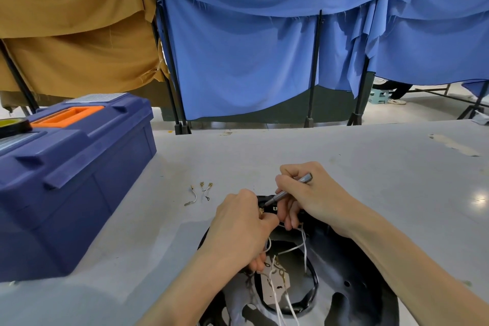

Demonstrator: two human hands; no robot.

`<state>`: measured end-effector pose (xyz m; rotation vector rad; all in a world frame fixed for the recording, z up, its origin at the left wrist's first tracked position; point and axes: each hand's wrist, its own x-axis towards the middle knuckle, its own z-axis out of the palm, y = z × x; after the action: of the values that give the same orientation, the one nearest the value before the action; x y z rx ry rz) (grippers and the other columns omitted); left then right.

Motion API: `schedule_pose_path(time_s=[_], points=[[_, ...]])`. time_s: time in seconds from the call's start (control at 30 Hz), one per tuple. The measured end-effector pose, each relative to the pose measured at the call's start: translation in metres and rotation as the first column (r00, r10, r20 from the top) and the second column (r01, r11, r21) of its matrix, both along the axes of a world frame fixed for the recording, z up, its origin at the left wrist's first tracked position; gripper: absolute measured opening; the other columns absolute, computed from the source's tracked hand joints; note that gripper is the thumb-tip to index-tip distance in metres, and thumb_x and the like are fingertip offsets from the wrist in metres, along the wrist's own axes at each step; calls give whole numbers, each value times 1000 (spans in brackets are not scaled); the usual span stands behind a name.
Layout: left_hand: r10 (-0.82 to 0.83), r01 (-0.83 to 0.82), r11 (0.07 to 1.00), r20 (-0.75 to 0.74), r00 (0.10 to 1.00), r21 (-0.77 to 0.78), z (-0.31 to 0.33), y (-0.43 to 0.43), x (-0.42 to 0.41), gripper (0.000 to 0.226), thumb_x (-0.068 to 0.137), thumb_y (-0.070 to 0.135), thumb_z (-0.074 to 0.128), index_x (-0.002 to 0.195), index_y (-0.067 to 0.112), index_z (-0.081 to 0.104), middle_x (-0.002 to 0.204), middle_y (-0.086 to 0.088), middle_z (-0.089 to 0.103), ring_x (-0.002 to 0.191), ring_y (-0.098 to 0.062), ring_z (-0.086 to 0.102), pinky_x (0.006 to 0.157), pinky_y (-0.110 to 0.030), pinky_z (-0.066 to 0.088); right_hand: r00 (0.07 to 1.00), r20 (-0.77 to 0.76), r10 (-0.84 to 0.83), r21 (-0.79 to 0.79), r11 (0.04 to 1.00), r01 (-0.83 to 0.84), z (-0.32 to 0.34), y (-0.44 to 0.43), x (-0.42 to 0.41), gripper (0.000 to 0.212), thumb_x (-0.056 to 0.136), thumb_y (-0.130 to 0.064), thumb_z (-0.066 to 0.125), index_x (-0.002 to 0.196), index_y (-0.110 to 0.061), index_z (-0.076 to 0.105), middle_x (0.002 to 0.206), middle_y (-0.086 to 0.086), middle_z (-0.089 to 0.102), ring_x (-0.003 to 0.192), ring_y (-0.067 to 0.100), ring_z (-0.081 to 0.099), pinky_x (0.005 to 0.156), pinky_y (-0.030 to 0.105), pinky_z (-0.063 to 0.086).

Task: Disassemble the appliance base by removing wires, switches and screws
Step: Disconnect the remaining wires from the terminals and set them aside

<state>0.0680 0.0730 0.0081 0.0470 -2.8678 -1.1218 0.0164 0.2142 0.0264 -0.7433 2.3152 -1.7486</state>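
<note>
Black appliance base (365,299) lies flat on the grey table (370,153), at the near edge and just in front of the person, with its open inner side facing up. Several thin white wires (304,251) run loose across its oval central opening, some ending in small brass terminals.

The left hand (238,227) sits over the base's far left part with its fingers curled down into the housing and the thumb pressed toward a small brass contact at the rim. It is gripping the base there, though what exactly lies under the fingertips is hidden. The right hand (312,193) holds a slim grey screwdriver (291,189), pinched between the thumb and curled fingers like a pen. The tool slants down to the left, and its tip rests at the far rim of the base, just beside the left thumb.

A few short removed wires (195,196) with metal terminals lie on the table to the left of the hands, apart from the base. Farther left stands a closed dark blue toolbox (79,167) with an orange handle (66,115), and a roll of tape (13,126) sits on its lid. Behind the table, blue cloth (251,61) and brown cloth (79,34) hang over black frames.
</note>
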Motion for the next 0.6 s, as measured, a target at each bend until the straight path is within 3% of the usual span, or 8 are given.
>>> schedule_pose_path(time_s=[0.4, 0.6], points=[[10, -9, 999, 18, 1000, -36, 1, 0, 1, 35, 89, 20, 52, 57, 8, 45, 44, -12, 63, 29, -16, 57, 47, -27, 56, 997, 73, 35, 13, 999, -36, 2, 0, -6, 31, 92, -3, 47, 62, -5, 42, 54, 24, 62, 39, 28, 55, 41, 24, 45], [10, -9, 1000, 31, 999, -20, 2, 0, 1, 35, 92, 17, 49, 60, 5, 48, 46, -13, 64, 28, -15, 56, 44, -28, 55, 1000, 18, -5, -9, 1000, 5, -1, 1, -1, 32, 95, -4, 47, 64, -6, 43, 53, 20, 63, 35, 22, 54, 40, 21, 45]])
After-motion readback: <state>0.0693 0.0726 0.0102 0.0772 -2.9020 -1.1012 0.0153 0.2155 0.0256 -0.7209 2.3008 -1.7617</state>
